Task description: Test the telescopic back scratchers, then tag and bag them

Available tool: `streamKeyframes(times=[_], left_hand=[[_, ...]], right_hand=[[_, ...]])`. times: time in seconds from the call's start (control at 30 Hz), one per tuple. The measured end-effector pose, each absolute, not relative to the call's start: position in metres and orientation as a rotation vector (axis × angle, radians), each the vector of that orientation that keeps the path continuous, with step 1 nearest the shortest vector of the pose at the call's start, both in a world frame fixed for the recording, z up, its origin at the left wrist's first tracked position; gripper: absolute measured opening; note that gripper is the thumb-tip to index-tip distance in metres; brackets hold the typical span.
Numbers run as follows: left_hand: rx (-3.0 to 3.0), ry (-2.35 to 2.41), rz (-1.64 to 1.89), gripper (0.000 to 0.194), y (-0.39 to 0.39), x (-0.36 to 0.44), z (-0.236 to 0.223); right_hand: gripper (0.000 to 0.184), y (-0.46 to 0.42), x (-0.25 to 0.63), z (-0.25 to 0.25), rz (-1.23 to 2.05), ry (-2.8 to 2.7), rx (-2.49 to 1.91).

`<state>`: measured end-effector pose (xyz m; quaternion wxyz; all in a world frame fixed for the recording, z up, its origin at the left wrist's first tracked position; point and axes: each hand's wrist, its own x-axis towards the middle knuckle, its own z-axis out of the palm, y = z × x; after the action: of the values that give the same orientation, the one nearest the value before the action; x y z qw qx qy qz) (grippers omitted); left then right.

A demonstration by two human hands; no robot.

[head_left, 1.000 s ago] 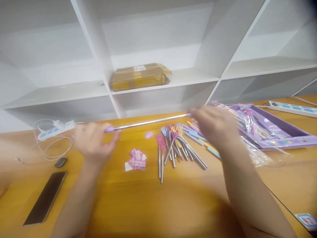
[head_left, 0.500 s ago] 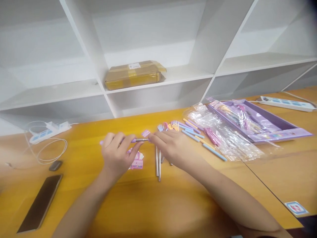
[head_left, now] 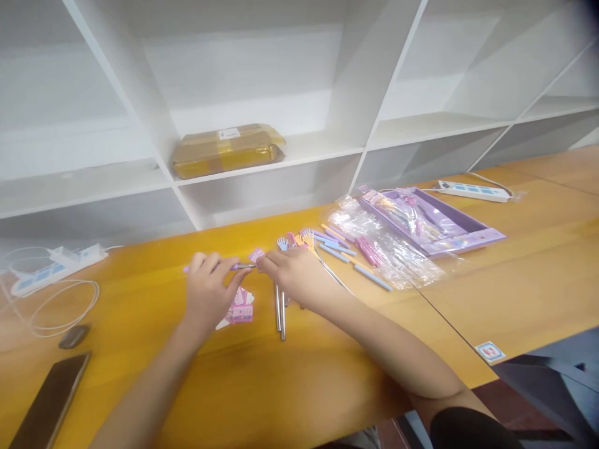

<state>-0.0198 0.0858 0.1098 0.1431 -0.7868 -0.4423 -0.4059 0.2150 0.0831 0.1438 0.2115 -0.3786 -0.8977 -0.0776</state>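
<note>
Over the table, my left hand (head_left: 206, 290) is closed around the purple handle of a telescopic back scratcher (head_left: 244, 266). A short piece of its metal rod shows between my hands. My right hand (head_left: 294, 274) grips the other end, which its fingers hide. Under and behind my right hand lie several back scratchers (head_left: 281, 312) with metal rods and blue, yellow and pink hand-shaped heads, partly covered. Pink printed cards (head_left: 242, 312) sit in a small pile below my left fingertips, and one more card (head_left: 256, 254) lies beyond my hands.
Blue, yellow and purple tubes (head_left: 334, 251) lie right of the back scratchers. Beside them are clear plastic bags (head_left: 397, 262) and a purple tray (head_left: 484, 238) with wrapped items. A phone (head_left: 49, 402) and a power strip (head_left: 58, 271) are at left. A taped parcel (head_left: 229, 149) rests on the shelf.
My hands were far apart with a long rod between them; they came together and the rod shortened to a small visible piece. The view has turned to the right.
</note>
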Motion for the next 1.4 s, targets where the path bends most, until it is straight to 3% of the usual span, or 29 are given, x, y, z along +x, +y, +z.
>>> streamKeyframes(times=[0.13,0.23,0.33,0.53,0.67,0.8,0.93,1.03,1.23,1.4], left_hand=[[-2.617,-1.717,-1.306,0.026,0.093,-0.008,0.088],[-2.779,-2.208,-1.755,0.037,0.088,0.01,0.069],[-2.909,-2.464,-2.192,0.051,0.075,0.028,0.054],[-3.448,-2.398,-2.048,0.055,0.047,0.05,0.02],[-3.186,-2.38,-2.045,0.051,0.043,0.05,0.003],[-3.009,-2.338,-2.13,0.052,0.047,0.046,-0.002],[-2.897,-2.246,-2.288,0.053,0.05,0.047,-0.004],[-2.866,-2.123,-2.467,0.048,0.053,0.05,-0.006],[-2.903,-2.026,-2.702,0.056,0.061,0.049,-0.012],[-3.4,-1.781,-2.359,0.06,0.063,0.039,-0.02]], right_hand=[[0.032,0.111,0.263,0.139,0.229,-2.369,-1.213],[0.043,0.128,0.337,0.12,0.167,-2.052,-1.629],[0.044,0.131,0.416,0.086,-0.089,-1.604,-2.181],[0.068,0.115,0.492,0.029,-0.086,-1.355,-2.609],[0.056,0.118,0.494,0.02,-0.199,-1.386,-2.652],[0.037,0.122,0.498,0.025,-0.178,-1.303,-2.565],[0.027,0.118,0.49,0.046,-0.094,-1.24,-2.191],[0.033,0.116,0.453,0.063,0.095,-1.171,-1.75],[0.047,0.098,0.318,0.051,0.998,-1.189,-1.028],[0.054,0.07,0.255,0.028,1.27,-1.406,-0.873]])
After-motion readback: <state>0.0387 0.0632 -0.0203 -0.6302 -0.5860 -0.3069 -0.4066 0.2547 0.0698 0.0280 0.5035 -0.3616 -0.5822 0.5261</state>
